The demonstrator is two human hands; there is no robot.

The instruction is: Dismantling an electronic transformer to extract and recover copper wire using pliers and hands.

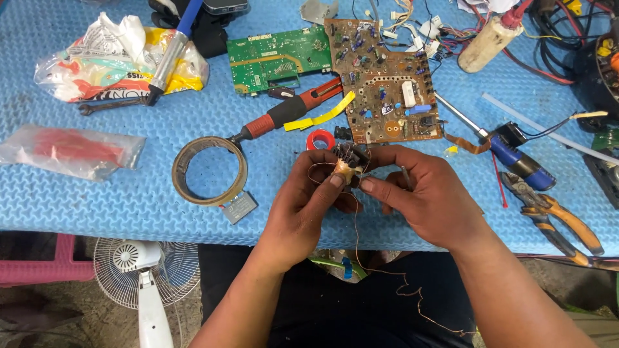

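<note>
1. Left hand (309, 206) and right hand (419, 200) meet over the near edge of the table (129, 200), both closed around a small coil (348, 166); left thumb and right fingertips pinch it between them.
2. Coil sits above the blue mat, just in front of the brown circuit board (387, 84); black top, tan tape wrap.
3. Thin copper wire (387, 274) trails from the coil down past the table edge over the person's lap.
4. Tape roll (209, 171) lies left of the left hand, near it, with a small grey part touching its near side.
5. Soldering iron (290, 111) with red-black handle lies between tape roll and brown board.
6. Green circuit board (277, 57) at the far edge, beside the brown board.
7. Orange-handled pliers (554, 216) near the right edge; blue-handled screwdriver (509, 151) just behind them.
8. White fan (145, 270) stands on the floor under the table, left.
</note>
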